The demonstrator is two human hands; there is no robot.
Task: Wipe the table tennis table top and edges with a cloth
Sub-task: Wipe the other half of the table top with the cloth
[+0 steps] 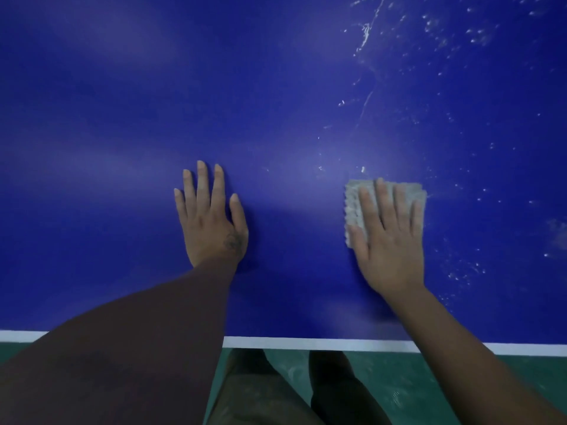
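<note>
The blue table tennis table top (129, 118) fills most of the view, with a white line (306, 344) along its near edge. My right hand (389, 240) lies flat, fingers spread, pressing a folded grey-beige cloth (352, 207) onto the surface right of centre. The cloth shows past my fingertips and thumb side. My left hand (211, 216) rests flat on the bare blue top left of centre, fingers apart, holding nothing.
White specks and streaks of dirt (366, 35) spread over the right part of the top, from the far right corner down past the cloth. Below the near edge are a green floor (383, 381) and my legs (264, 391).
</note>
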